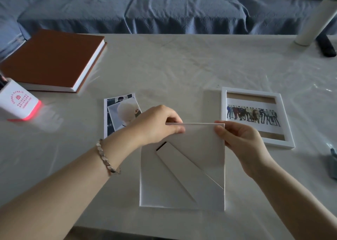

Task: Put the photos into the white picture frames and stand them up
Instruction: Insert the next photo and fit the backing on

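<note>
Both hands grip the top edge of a white frame [182, 176] that shows its back, with a diagonal stand strip [189, 168] across the panel. The left hand [158, 125] pinches the top left corner; the right hand [240, 141] pinches the top right corner. The frame's bottom edge rests on the table [164, 66]. Loose photos [120, 110] lie just beyond the left hand. A second frame [255, 117], holding a group photo [253, 115], lies flat to the right. A brown book [52, 59] lies at far left, with a white cup [16, 101] near it.
</note>
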Demonstrator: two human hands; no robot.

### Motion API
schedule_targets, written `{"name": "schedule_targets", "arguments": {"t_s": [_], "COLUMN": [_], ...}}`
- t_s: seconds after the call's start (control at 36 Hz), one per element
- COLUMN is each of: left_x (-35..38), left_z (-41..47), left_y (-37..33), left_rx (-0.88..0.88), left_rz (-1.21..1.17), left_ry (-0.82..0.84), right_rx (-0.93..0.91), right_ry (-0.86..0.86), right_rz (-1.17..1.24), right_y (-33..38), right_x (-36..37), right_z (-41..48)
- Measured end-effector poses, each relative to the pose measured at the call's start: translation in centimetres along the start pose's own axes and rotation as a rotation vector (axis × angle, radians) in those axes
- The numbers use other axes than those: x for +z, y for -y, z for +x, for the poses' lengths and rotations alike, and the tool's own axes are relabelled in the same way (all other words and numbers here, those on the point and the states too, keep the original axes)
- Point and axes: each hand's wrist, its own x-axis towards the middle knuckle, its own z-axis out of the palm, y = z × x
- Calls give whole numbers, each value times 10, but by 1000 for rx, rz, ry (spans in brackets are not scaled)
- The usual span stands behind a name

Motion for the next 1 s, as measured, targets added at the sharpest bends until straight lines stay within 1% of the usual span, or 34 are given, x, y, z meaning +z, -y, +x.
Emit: {"name": "schedule_targets", "arguments": {"t_s": [0.06, 0.17, 0.22, 0.33, 0.42, 0.53, 0.58, 0.64, 0.69, 0.75, 0.81, 0.89, 0.94, 0.97, 1.0], "left_x": [0, 5, 2, -12, -19, -14, -10, -7, -6, -5, -5, -4, -5, -4, -4], "left_z": [-1, -5, -7, -12, -15, -17, -17, -16, -16, -16, -17, -17, -14, -12, -11], "left_y": [2, 0, 1, 10, 20, 26, 29, 34, 38, 43, 45, 40, 29, 22, 12], "left_rx": [2, 34, 41, -6, -32, -11, -8, -30, -50, -65, -65, -57, -11, 41, 94], "left_rz": [-34, -7, -26, -47, -148, -162, -180, -199, -209, -211, -177, -99, 54, 173, 272], "left_ry": [-23, -101, -92, -40, -22, -61, -105, -131, -140, -141, -130, -136, -243, -311, -344], "right_rx": [-7, -25, -19, -23, -15, -4, 24, 56, 86, 107, 92, 3, -58, -84, -111], "right_ry": [-7, -41, -33, -31, -24, -18, 14, 95, 165, 188, 176, 128, 108, 106, 107], "right_rz": [-18, -32, -31, -30, -17, 7, 7, -51, -118, -155, -190, -275, -333, -350, -364], "right_y": [-1, -2, -1, -1, -1, -1, 0, -1, -5, -9, -13, -15, -13, -11, -8], "right_x": [1, 2, 1, -4, -7, -4, -7, -12, -17, -19, -19, -16, -12, -10, -7], "right_z": [0, 0, 0, 0, 1, 1, 1, -1, -6, -11, -13, -15, -15, -15, -15]}}
